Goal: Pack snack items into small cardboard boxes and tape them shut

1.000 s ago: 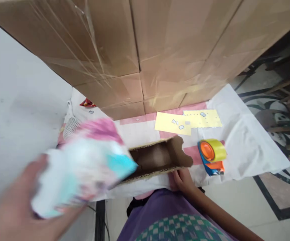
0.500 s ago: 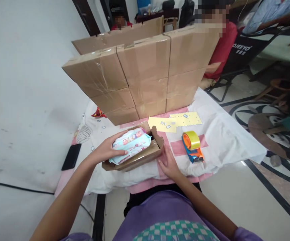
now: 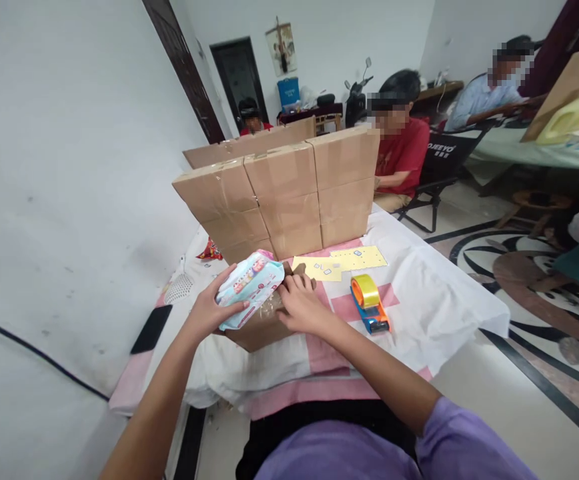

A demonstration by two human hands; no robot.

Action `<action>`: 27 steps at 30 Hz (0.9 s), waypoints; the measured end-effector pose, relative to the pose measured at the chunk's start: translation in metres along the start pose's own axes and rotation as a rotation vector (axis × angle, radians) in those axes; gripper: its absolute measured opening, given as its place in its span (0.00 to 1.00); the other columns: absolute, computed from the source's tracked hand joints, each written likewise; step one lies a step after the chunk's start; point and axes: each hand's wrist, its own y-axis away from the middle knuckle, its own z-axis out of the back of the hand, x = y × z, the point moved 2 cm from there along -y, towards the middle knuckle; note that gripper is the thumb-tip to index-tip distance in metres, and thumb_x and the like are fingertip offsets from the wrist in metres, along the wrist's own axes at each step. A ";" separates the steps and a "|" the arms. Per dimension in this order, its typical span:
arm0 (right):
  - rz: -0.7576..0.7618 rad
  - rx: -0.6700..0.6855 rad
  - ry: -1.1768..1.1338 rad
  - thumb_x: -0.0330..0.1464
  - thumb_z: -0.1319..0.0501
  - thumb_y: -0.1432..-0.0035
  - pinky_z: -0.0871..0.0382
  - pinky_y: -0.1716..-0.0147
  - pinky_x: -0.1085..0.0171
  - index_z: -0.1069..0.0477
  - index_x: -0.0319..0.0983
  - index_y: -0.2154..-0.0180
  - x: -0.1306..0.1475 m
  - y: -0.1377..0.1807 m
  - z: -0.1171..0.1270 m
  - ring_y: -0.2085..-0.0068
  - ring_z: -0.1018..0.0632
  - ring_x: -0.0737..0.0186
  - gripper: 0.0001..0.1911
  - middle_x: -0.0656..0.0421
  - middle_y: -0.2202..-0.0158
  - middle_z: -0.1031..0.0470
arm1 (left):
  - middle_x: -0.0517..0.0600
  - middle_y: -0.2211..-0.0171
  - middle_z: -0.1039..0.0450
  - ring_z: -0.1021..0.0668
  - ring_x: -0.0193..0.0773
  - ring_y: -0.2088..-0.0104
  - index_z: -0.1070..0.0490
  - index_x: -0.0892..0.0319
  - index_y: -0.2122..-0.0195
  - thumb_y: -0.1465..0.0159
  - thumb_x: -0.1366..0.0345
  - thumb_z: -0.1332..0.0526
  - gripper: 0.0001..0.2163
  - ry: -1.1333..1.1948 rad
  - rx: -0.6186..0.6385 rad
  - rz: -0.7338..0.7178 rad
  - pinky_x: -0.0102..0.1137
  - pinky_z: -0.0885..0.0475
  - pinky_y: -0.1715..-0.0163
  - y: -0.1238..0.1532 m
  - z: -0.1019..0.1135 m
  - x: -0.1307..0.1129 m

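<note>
My left hand [image 3: 210, 310] is closed around a light-blue soft pack [image 3: 249, 287] with pink print, which looks like wet wipes. The pack is tilted and held over the left part of a small brown cardboard box [image 3: 264, 332], hiding much of its opening. My right hand [image 3: 302, 305] grips the right end of the box, its fingers bent over the edge by the raised flaps; the fingertips are partly hidden. To the right of the box lies a tape dispenser [image 3: 371, 303] with a yellow roll, blue and orange in colour.
Behind the box rises a wall of taped cartons [image 3: 284, 200]. Yellow sheets [image 3: 339, 263] with small pieces lie before it. A black phone [image 3: 151, 329] rests at the cloth's left edge. Beyond the cartons sits a person in red [image 3: 409, 153]; others are further back.
My left hand has lifted and tilted the pack out of the box. My right hand has moved from beside the box onto its right end. The view has tipped upward.
</note>
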 end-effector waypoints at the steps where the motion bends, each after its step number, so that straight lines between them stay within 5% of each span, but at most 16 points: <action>1: 0.036 -0.042 -0.006 0.39 0.34 0.40 0.41 0.43 0.42 0.32 0.34 0.50 0.002 0.007 0.000 0.48 0.34 0.43 0.21 0.46 0.52 0.32 | 0.54 0.35 0.33 0.31 0.60 0.36 0.36 0.46 0.34 0.50 0.52 0.25 0.42 -0.014 -0.024 -0.022 0.54 0.36 0.37 0.003 0.000 -0.003; 8: 0.254 -0.223 -0.083 0.22 0.44 0.36 0.33 0.56 0.56 0.32 0.34 0.46 0.014 0.064 -0.016 0.55 0.32 0.52 0.17 0.49 0.56 0.29 | 0.54 0.37 0.31 0.29 0.60 0.38 0.34 0.46 0.35 0.50 0.54 0.25 0.40 -0.061 -0.070 -0.142 0.52 0.33 0.39 0.024 0.014 -0.015; 13: 0.408 -0.371 -0.128 0.22 0.44 0.33 0.33 0.60 0.59 0.27 0.39 0.51 0.013 0.085 -0.029 0.57 0.30 0.55 0.13 0.53 0.59 0.26 | 0.53 0.37 0.31 0.27 0.58 0.40 0.37 0.45 0.34 0.48 0.53 0.26 0.40 -0.180 -0.028 -0.273 0.49 0.30 0.41 0.032 0.008 -0.014; 20: 0.382 -0.537 -0.255 0.21 0.45 0.36 0.28 0.59 0.57 0.24 0.39 0.57 0.003 0.094 -0.042 0.57 0.28 0.55 0.14 0.53 0.62 0.25 | 0.54 0.38 0.32 0.26 0.54 0.41 0.42 0.42 0.31 0.45 0.60 0.28 0.41 -0.340 0.230 -0.379 0.46 0.28 0.44 0.032 -0.028 0.005; 27: 0.362 -0.539 -0.346 0.22 0.44 0.39 0.28 0.57 0.54 0.27 0.40 0.55 0.000 0.090 -0.046 0.55 0.27 0.54 0.14 0.52 0.59 0.25 | 0.52 0.37 0.34 0.27 0.54 0.41 0.43 0.38 0.32 0.43 0.62 0.30 0.38 -0.388 0.234 -0.440 0.44 0.27 0.44 0.027 -0.012 0.010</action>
